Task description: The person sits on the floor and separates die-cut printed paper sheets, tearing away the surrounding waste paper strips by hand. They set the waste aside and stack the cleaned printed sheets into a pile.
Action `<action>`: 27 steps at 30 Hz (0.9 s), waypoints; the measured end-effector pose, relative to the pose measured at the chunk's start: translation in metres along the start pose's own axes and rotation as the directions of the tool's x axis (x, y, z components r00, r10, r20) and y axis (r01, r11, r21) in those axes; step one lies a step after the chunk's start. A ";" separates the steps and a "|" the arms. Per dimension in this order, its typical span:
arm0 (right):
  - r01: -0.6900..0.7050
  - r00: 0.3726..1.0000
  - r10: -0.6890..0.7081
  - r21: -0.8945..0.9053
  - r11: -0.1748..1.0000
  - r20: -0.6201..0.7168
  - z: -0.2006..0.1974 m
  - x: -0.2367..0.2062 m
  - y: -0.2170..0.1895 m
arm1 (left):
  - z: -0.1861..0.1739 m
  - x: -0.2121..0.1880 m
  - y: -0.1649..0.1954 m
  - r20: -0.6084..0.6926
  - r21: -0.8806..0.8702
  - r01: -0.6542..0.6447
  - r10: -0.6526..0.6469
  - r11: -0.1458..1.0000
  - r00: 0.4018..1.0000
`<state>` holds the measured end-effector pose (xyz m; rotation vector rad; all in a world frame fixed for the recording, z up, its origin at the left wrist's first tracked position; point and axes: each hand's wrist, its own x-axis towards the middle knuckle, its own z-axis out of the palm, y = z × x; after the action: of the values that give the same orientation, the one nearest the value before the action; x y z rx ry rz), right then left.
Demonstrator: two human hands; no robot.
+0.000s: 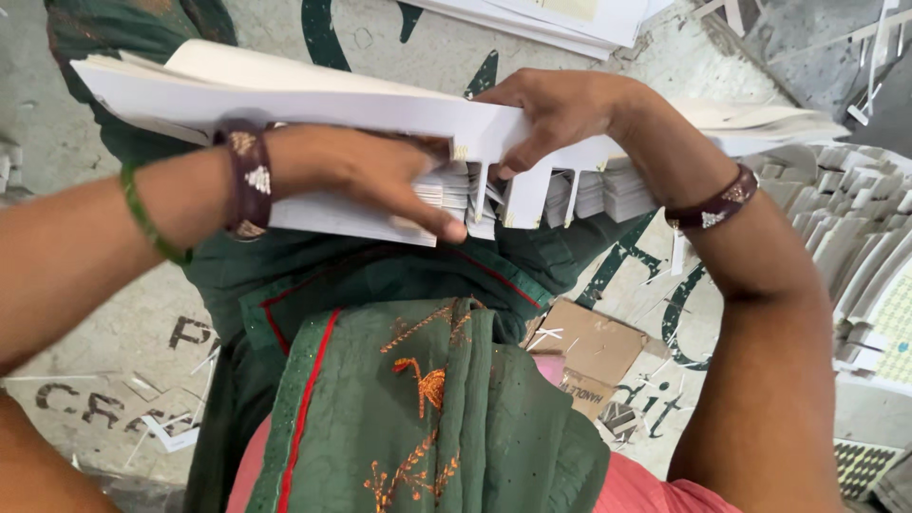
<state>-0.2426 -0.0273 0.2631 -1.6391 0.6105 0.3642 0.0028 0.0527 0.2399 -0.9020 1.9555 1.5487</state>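
The stack of white die-cut card sheets (313, 95) sits above the person's lap, notched edge down. The left hand (380, 180) grips it from below; the right hand (560, 109) clamps it from above. Loose notched tabs (532, 195) could probably tear or splay, spilling sheets onto the littered floor (104, 342).

head camera looks steeply down, close in.

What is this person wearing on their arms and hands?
Both forearms are bare, with no sleeves or gloves. The left hand side has a dark maroon bangle with pale ornaments and a thin green bangle. A similar maroon bangle circles the wrist by the right hand.
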 end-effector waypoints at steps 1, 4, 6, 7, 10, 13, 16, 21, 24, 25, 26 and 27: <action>0.030 1.000 -0.031 0.037 0.999 0.001 0.002 -0.001 -0.002 | 0.003 0.007 -0.004 -0.031 -0.058 -0.035 0.033 0.998 0.999; 0.116 0.993 -0.114 0.046 0.992 -0.044 0.004 -0.004 -0.012 | 0.012 0.020 -0.015 -0.097 -0.145 -0.086 0.072 0.986 0.993; 0.143 0.983 -0.152 -0.090 0.986 -0.104 0.000 -0.008 -0.020 | 0.012 0.023 -0.019 -0.129 -0.174 -0.094 0.072 0.980 0.989; 0.157 0.972 -0.182 -0.169 0.973 -0.149 -0.003 -0.011 -0.025 | 0.010 0.023 -0.020 -0.150 -0.186 -0.095 0.068 0.978 0.986; 0.179 0.921 -0.294 -0.392 0.902 -0.255 -0.012 -0.020 -0.035 | 0.002 0.015 -0.016 -0.182 -0.220 -0.100 0.060 0.970 0.981; 0.180 0.835 -0.442 -0.597 0.782 -0.327 -0.013 -0.026 -0.039 | 0.001 0.001 -0.006 -0.268 -0.154 -0.196 0.150 0.968 0.952; 0.096 0.769 -0.522 -0.740 0.666 -0.370 -0.010 -0.028 -0.039 | 0.001 -0.003 0.001 -0.358 -0.062 -0.249 0.211 0.967 0.910; -0.045 0.712 -0.507 -0.752 0.657 -0.486 -0.032 -0.036 -0.042 | -0.013 0.011 0.002 -0.297 0.076 -0.239 0.250 0.968 0.921; -0.327 0.855 0.014 -0.516 0.792 -0.519 -0.061 -0.058 -0.033 | -0.024 0.015 -0.005 -0.255 -0.004 -0.276 0.266 0.961 0.930; -0.296 0.848 -0.071 -0.579 0.760 -0.526 -0.066 -0.069 -0.025 | -0.027 0.016 -0.006 -0.228 -0.088 -0.243 0.218 0.966 0.949; -0.267 0.839 -0.155 -0.642 0.718 -0.522 -0.067 -0.078 -0.014 | -0.029 0.017 -0.007 -0.200 -0.171 -0.208 0.173 0.963 0.964; -0.239 0.829 -0.237 -0.705 0.668 -0.506 -0.065 -0.086 0.000 | -0.030 0.019 -0.009 -0.241 -0.093 -0.224 0.196 0.970 0.950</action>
<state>-0.3188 -0.0758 0.3217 -2.6102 0.9900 0.1062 -0.0023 0.0190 0.2277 -0.9869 2.2023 1.7651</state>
